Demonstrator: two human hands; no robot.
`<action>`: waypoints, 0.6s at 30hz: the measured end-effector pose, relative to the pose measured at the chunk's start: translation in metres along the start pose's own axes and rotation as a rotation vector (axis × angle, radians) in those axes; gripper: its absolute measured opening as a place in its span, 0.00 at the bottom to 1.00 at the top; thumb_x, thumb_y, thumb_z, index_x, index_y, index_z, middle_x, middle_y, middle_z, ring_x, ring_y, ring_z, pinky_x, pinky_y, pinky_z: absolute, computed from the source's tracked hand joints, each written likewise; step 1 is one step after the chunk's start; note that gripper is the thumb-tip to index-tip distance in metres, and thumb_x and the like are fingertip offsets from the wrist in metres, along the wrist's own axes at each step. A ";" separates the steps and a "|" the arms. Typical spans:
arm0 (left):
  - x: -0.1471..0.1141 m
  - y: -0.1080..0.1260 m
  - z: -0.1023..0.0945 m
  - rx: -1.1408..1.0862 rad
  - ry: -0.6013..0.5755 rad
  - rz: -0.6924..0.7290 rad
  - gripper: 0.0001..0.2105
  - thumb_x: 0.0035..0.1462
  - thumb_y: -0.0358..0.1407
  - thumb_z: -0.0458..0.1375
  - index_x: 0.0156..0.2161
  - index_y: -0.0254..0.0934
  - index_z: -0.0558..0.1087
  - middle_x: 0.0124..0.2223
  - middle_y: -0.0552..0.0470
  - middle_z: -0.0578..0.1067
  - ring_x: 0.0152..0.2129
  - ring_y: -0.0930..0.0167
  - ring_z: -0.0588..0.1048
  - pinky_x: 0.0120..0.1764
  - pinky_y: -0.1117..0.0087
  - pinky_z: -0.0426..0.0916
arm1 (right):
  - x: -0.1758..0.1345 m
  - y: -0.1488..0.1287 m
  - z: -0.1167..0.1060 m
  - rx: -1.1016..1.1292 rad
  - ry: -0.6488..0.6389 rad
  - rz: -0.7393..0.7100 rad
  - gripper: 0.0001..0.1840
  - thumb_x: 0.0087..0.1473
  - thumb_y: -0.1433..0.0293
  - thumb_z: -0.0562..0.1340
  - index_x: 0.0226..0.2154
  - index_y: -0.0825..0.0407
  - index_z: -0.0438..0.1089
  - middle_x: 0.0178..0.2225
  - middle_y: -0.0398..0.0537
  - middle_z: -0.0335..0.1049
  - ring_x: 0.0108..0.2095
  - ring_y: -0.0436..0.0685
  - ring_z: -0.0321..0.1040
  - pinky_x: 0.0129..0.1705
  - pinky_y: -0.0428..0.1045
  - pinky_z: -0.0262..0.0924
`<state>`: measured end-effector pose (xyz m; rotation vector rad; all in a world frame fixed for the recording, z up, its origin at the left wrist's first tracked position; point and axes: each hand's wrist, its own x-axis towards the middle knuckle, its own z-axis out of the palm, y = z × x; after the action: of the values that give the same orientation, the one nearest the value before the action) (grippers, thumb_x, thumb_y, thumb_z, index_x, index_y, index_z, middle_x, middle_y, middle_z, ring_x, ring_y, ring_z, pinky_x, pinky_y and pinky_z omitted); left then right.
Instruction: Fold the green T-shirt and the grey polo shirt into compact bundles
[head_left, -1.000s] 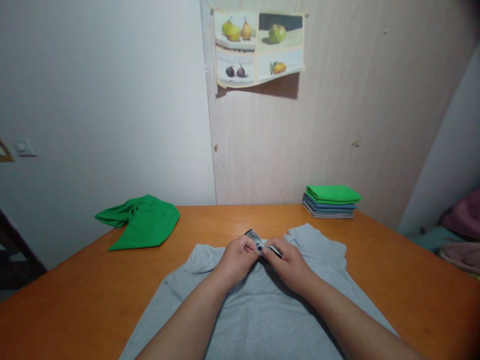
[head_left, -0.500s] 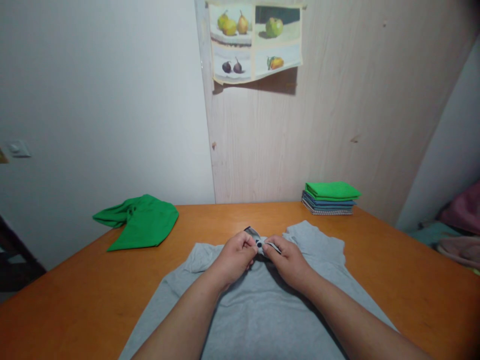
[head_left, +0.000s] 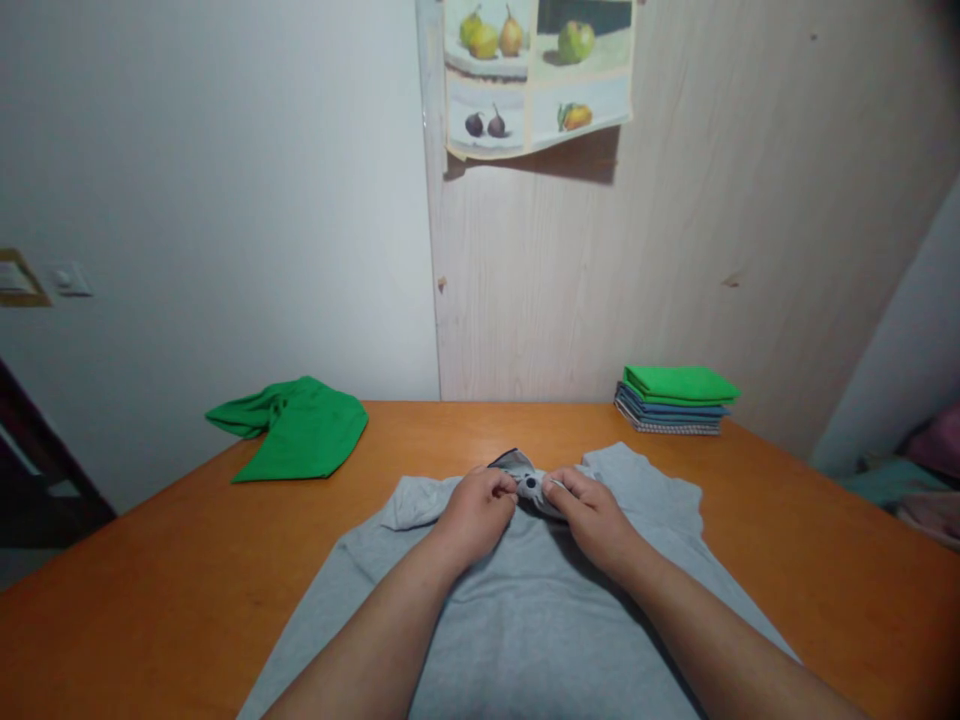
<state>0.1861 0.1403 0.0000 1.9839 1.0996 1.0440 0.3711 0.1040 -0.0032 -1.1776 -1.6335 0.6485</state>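
A grey short-sleeved shirt (head_left: 525, 620) lies spread over the table, its collar end away from me. At its neck, a dark round button (head_left: 531, 482) shows between my two hands. My left hand (head_left: 480, 510) is closed, with thumb and forefinger pinching the shirt's neck edge left of the button. Just right of the button, my right hand (head_left: 592, 515) grips the collar fabric between thumb and fingers. Part of the collar (head_left: 514, 460) stands up behind my left fingertips. My fingers hide some of the cloth they hold.
On the orange wooden table (head_left: 150, 540), a crumpled green cloth (head_left: 315, 430) lies at the back left. A stack of folded cloths (head_left: 675, 400), green on top, sits at the back right. Behind the table, a fruit poster (head_left: 536, 80) hangs on the wall.
The camera view has turned slightly left, so the surroundings appear farther right. Both hands stay at the collar; my left fingertips have drawn slightly away from the button.
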 end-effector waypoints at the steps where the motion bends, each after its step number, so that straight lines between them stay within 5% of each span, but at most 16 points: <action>1: -0.001 0.002 0.001 -0.033 0.018 -0.012 0.03 0.52 0.30 0.58 0.29 0.36 0.72 0.28 0.54 0.71 0.26 0.73 0.68 0.30 0.73 0.59 | 0.000 0.000 0.000 0.016 -0.012 0.001 0.16 0.60 0.60 0.55 0.27 0.51 0.67 0.26 0.40 0.64 0.29 0.53 0.60 0.32 0.48 0.51; 10: -0.006 0.017 0.006 -0.516 -0.100 -0.288 0.05 0.53 0.36 0.58 0.34 0.38 0.66 0.20 0.58 0.69 0.16 0.76 0.66 0.21 0.76 0.56 | 0.000 -0.003 0.001 0.025 -0.004 -0.001 0.15 0.61 0.59 0.55 0.29 0.50 0.68 0.27 0.41 0.66 0.30 0.53 0.61 0.33 0.48 0.54; 18: -0.005 0.016 0.003 -0.552 -0.121 -0.346 0.08 0.48 0.32 0.60 0.34 0.37 0.67 0.23 0.59 0.69 0.16 0.77 0.67 0.21 0.77 0.61 | -0.002 -0.002 0.003 -0.027 0.018 -0.055 0.16 0.62 0.59 0.55 0.30 0.50 0.68 0.27 0.42 0.68 0.30 0.53 0.64 0.33 0.47 0.55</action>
<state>0.1936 0.1287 0.0099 1.3459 0.9210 0.9049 0.3674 0.1018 -0.0036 -1.1510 -1.6579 0.5809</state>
